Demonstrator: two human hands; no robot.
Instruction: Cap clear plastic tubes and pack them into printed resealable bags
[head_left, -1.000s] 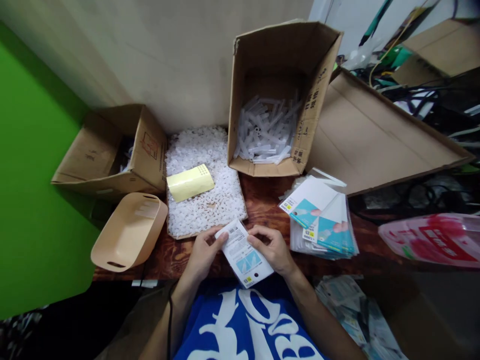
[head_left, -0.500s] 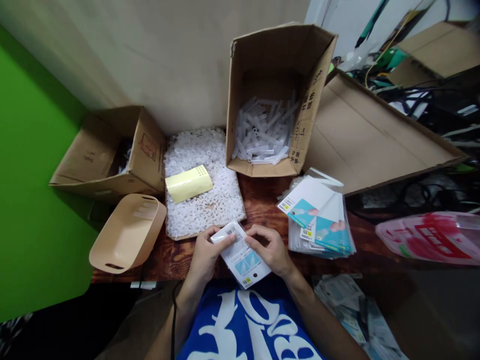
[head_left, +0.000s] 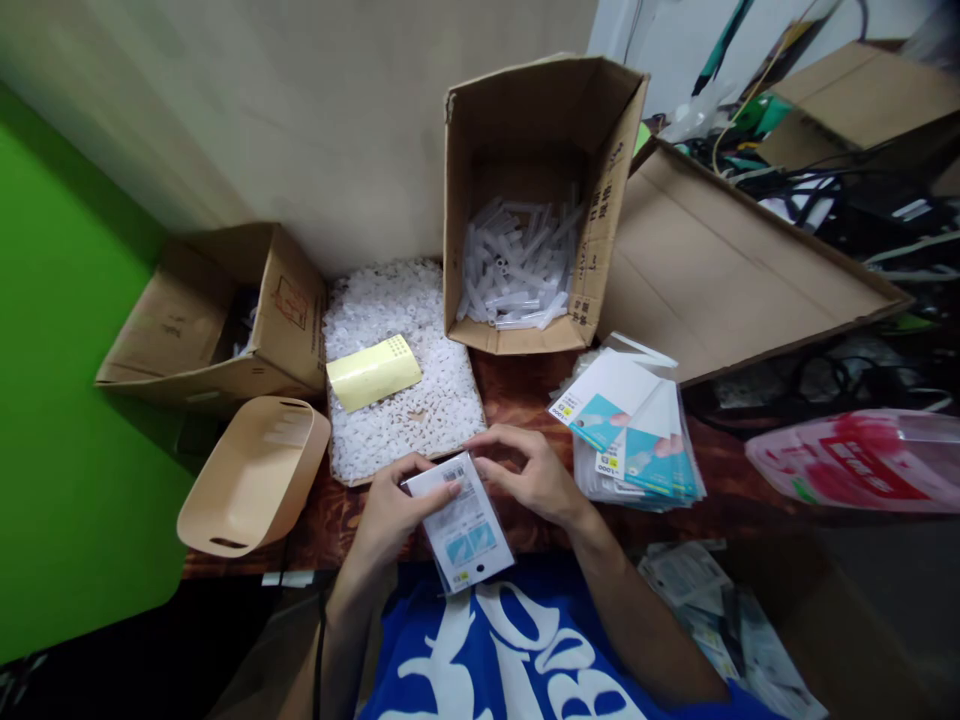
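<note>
A flat printed packet in a clear sleeve is tilted in front of my shirt, with small blue pictures and a dark round hole near its lower end. My left hand grips its left side, thumb across the printed face. At the packet's upper right corner is my right hand, its thumb and index finger bent and slightly apart; whether they touch the packet's edge I cannot tell. Just beyond both hands lies a shallow tray of small white plastic pieces, with a yellow sheet on top.
A cardboard box of clear plastic tubes stands behind. Stacked packets lie to the right, near a pink plastic pack. On the left are a beige basket and another carton. More packets sit below the table edge.
My right hand has come off the packet's face to its upper corner, fingers reaching farther forward. The packet has shifted slightly left and turned more upright in my left hand.
</note>
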